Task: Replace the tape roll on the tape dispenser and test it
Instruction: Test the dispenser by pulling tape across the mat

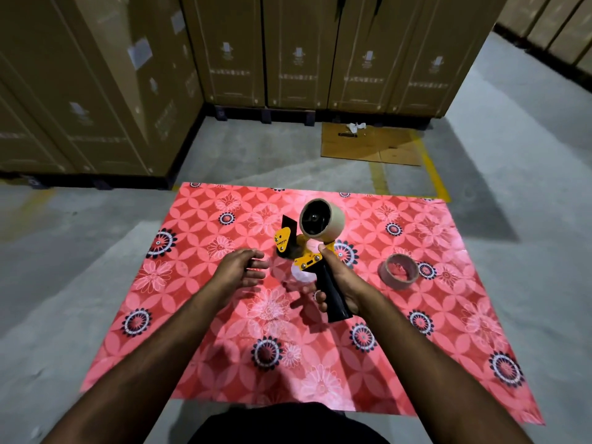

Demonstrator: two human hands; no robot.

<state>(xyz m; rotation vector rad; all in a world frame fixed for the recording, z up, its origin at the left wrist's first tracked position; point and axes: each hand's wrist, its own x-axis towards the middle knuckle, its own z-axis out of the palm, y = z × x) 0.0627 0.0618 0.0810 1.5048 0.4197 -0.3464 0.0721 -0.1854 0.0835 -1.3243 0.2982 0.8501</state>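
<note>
Up above the red floral sheet (224,331), the right hand (336,280) grips the black handle of the yellow tape dispenser (307,251), a full tape roll (322,223) seated on it. At nine o'clock the left hand (238,269) hovers with fingers relaxed, holding nothing. An empty tape core (398,271) lies at three o'clock; cardboard boxes (288,49) stand at twelve.

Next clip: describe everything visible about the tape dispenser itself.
The tape dispenser is a handheld gun type with a yellow metal frame, a black handle and a black blade guard at its front. A tan tape roll sits on its hub. It is held above the red floral mat, handle toward the camera. The right hand grips the handle; the left hand hovers beside it, not touching.
</note>
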